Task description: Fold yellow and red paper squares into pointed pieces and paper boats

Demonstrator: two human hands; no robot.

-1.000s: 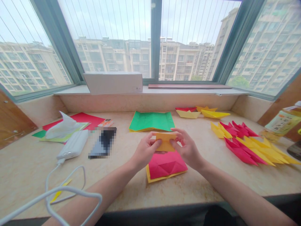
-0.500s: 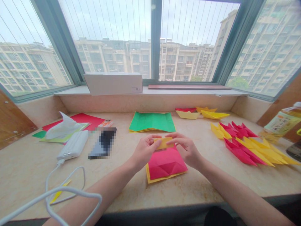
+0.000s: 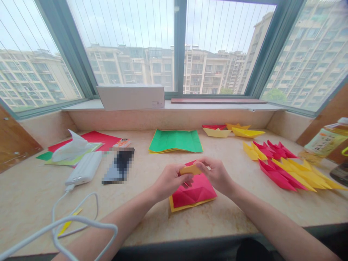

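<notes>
A small folded piece of yellow paper (image 3: 190, 169) is pinched between my two hands, held above the stack in front of me. My left hand (image 3: 172, 180) is closed on its left end, thumb along the near side. At its right end, my right hand (image 3: 213, 170) grips the paper between thumb and fingers. Under the hands lies creased red paper (image 3: 194, 192) on top of yellow paper (image 3: 176, 209), whose edge sticks out at the left and front. Part of the red sheet is hidden by my fingers.
Green paper (image 3: 176, 140) lies over yellow sheets behind my hands. Folded paper boats (image 3: 248, 133) stand at the back right, with red and yellow folded pieces (image 3: 296, 172) before them. A bottle (image 3: 326, 141) is far right. Leftward are a phone (image 3: 119, 165), a power bank (image 3: 84, 168) and its white cable (image 3: 81, 218).
The yellow paper has tilted and dropped slightly. My left hand has turned so its thumb comes under the near side, and my right fingers have curled in around the right end.
</notes>
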